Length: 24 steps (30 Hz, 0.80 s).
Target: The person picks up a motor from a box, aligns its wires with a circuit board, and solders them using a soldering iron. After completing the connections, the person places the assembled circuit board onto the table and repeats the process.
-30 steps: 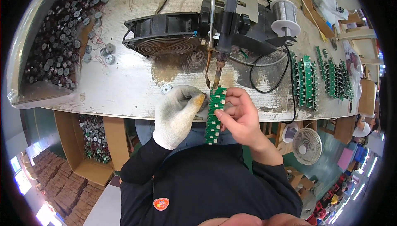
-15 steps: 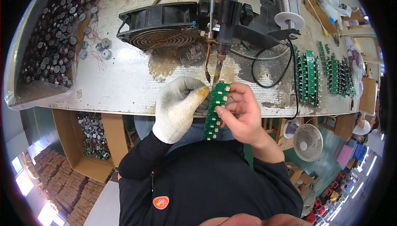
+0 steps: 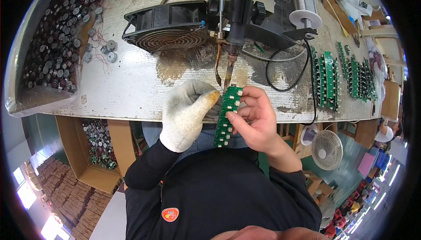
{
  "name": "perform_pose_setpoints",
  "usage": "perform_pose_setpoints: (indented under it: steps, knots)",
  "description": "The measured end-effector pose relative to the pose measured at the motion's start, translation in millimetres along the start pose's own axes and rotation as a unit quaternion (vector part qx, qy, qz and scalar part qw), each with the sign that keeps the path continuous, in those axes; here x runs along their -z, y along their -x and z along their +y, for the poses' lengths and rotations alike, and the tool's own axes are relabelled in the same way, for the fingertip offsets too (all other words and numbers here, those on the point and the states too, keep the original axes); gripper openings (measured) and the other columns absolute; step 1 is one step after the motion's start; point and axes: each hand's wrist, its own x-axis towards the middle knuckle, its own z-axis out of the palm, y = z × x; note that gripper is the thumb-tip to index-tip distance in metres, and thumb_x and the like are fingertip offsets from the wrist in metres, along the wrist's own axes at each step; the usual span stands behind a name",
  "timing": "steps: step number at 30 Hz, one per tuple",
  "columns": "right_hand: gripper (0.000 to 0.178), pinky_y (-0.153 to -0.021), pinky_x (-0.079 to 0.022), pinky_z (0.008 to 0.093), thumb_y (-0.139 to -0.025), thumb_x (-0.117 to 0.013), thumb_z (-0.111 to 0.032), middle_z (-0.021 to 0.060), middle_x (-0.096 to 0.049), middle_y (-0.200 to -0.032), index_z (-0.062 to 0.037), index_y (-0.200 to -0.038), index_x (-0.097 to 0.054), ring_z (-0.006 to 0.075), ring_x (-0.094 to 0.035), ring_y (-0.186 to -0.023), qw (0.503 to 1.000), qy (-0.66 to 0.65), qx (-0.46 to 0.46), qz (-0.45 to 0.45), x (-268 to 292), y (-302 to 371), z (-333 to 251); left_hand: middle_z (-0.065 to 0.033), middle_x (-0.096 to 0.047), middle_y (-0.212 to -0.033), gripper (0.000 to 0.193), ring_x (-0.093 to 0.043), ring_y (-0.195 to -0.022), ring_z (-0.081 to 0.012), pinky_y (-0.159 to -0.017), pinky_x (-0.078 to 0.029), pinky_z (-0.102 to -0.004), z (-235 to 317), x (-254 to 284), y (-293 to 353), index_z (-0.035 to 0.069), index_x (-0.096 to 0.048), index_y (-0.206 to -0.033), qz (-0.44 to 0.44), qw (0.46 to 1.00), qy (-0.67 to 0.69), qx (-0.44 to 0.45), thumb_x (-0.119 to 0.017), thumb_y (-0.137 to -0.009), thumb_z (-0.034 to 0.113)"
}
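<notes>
My bare right hand grips a long green circuit board strip by its right edge, thumb on top. White connectors run along the strip, whose far end sits under the tip of a mounted soldering iron. A thin curved solder feed tube ends beside that tip. My left hand, in a white glove with yellowed fingertips, pinches at the board's upper left edge near the iron tip. What lies between those fingertips is too small to make out.
A black fan and a solder wire spool flank the iron. More circuit boards stand in rows at the right. Small round motors fill a tray on the left; a cardboard box below holds more.
Board and both hands have shifted very slightly within the view, as has the bench. The grip on the board is the same.
</notes>
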Motion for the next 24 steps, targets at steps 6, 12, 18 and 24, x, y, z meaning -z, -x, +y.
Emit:
perform_pose_setpoints:
  steps: [6, 12, 18, 24]
  knots:
    - [0.046, -0.058, -0.048, 0.0205, -0.085, -0.06, 0.006, 0.013, -0.057, -0.104, 0.0027, -0.123, -0.034, 0.0111, -0.063, -0.072, 1.0, 0.001, -0.013, -0.01, 0.1, 2.8, 4.3, -0.0055, -0.064, -0.08, 0.015, -0.057, -0.072, -0.0085, -0.065, -0.046, -0.0223, -1.0, -1.0, 1.9, -0.004, -0.063, -0.091, 0.016, 0.999, -0.04, -0.003, -0.061, -0.087, 0.01]
    - [0.052, -0.052, -0.048, 0.019, -0.085, -0.056, 0.009, 0.0116, -0.056, -0.107, 0.0005, -0.129, -0.03, 0.0095, -0.06, -0.069, 1.0, 0.021, -0.004, -0.014, -0.1, 2.2, 7.5, -0.005, -0.064, -0.077, 0.014, -0.057, -0.07, -0.0078, -0.063, -0.046, -0.0226, 5.6, -4.5, 3.4, -0.005, -0.064, -0.087, 0.032, 0.991, -0.12, -0.04, -0.064, -0.084, 0.009]
    - [0.052, -0.052, -0.047, 0.0185, -0.085, -0.056, 0.01, 0.0111, -0.056, -0.107, 0.0, -0.129, -0.031, 0.0091, -0.06, -0.07, 1.0, 0.028, 0.007, -0.012, 1.0, 2.6, 6.8, -0.0047, -0.063, -0.076, 0.013, -0.056, -0.07, -0.0073, -0.063, -0.045, -0.0224, 4.6, -5.6, 1.4, -0.004, -0.064, -0.086, 0.02, 0.993, -0.108, -0.04, -0.064, -0.084, 0.009]
    - [0.053, -0.051, -0.047, 0.0185, -0.084, -0.056, 0.011, 0.011, -0.056, -0.107, -0.0002, -0.129, -0.03, 0.0092, -0.06, -0.069, 0.999, 0.029, 0.019, -0.011, 0.9, 3.5, 4.9, -0.0048, -0.063, -0.075, 0.014, -0.056, -0.07, -0.0073, -0.062, -0.046, -0.0227, 4.2, -7.0, 2.7, -0.004, -0.064, -0.086, 0.022, 0.993, -0.109, -0.05, -0.063, -0.084, 0.009]
